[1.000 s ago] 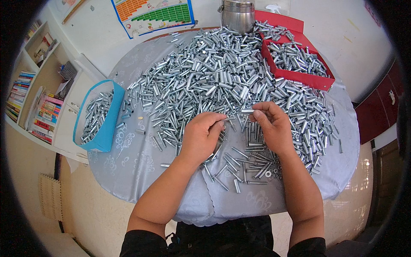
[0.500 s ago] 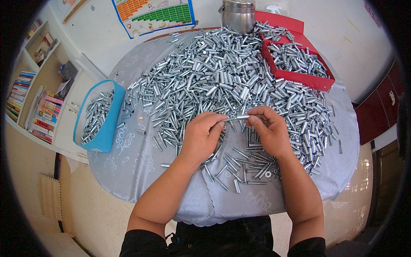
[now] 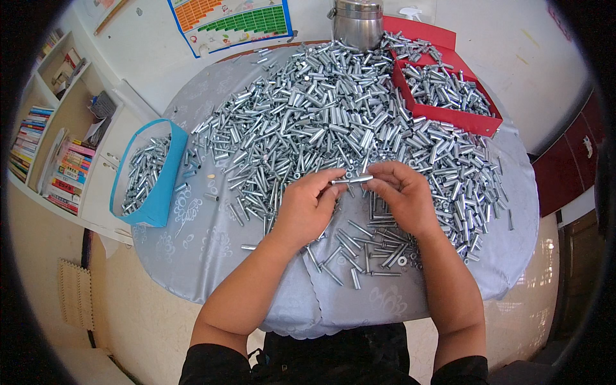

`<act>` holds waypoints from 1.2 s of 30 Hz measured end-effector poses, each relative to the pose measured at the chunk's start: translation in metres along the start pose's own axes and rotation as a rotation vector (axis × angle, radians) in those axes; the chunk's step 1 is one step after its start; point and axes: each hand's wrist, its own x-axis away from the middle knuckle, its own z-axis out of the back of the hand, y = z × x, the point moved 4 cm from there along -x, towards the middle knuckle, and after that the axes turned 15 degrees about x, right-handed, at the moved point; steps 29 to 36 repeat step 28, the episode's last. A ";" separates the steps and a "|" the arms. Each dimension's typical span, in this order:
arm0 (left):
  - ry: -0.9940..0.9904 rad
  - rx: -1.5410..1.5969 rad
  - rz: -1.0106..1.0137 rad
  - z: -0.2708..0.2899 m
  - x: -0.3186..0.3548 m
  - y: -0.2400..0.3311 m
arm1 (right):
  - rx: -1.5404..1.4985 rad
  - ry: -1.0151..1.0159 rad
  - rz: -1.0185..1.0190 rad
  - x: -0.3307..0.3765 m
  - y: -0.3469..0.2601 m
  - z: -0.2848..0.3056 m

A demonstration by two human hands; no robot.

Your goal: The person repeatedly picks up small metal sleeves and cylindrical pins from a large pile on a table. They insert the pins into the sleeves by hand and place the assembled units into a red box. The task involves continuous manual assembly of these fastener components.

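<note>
Over the near side of a big heap of zinc-coloured metal bolts and sleeves [image 3: 321, 109], my two hands meet around one sleeve anchor bolt [image 3: 353, 180]. It lies nearly level, a thin shank on the left and a thicker tube on the right. My left hand [image 3: 307, 206] pinches the thin end between thumb and fingers. Thumb and fingers of my right hand [image 3: 405, 197] close on the thick tube end. Below the hands, loose bolts [image 3: 350, 244] lie spread on the cloth, with a small washer [image 3: 402, 261] among them.
A blue fabric bin [image 3: 168, 173] of metal parts stands at the left edge. At the far right, an open red box [image 3: 449, 115] holds more. Behind the heap is a steel pot [image 3: 357, 29]. A grey patterned tablecloth [image 3: 205, 263] covers the round table.
The bolt has shifted slightly left and down, tilting a little. My right hand has moved a little left, and its fingers have changed their hold on the tube.
</note>
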 end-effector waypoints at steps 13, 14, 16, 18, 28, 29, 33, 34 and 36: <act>-0.078 -0.018 -0.040 -0.002 0.001 0.004 | 0.307 -0.008 0.087 0.005 -0.013 0.002; -0.074 0.006 -0.048 -0.002 0.001 0.003 | 0.293 -0.009 0.074 0.005 -0.011 0.002; -0.063 0.187 0.030 -0.003 0.001 0.000 | 0.274 -0.016 0.043 0.005 -0.010 0.002; -0.055 0.285 0.075 -0.003 0.001 -0.002 | 0.260 -0.028 0.008 0.005 -0.013 0.002; -0.048 0.322 0.147 -0.004 0.001 -0.001 | 0.244 -0.060 -0.008 0.005 -0.010 0.001; -0.048 0.322 0.147 -0.004 0.001 -0.001 | 0.244 -0.060 -0.008 0.005 -0.010 0.001; -0.048 0.322 0.147 -0.004 0.001 -0.001 | 0.244 -0.060 -0.008 0.005 -0.010 0.001; -0.048 0.322 0.147 -0.004 0.001 -0.001 | 0.244 -0.060 -0.008 0.005 -0.010 0.001; -0.048 0.322 0.147 -0.004 0.001 -0.001 | 0.244 -0.060 -0.008 0.005 -0.010 0.001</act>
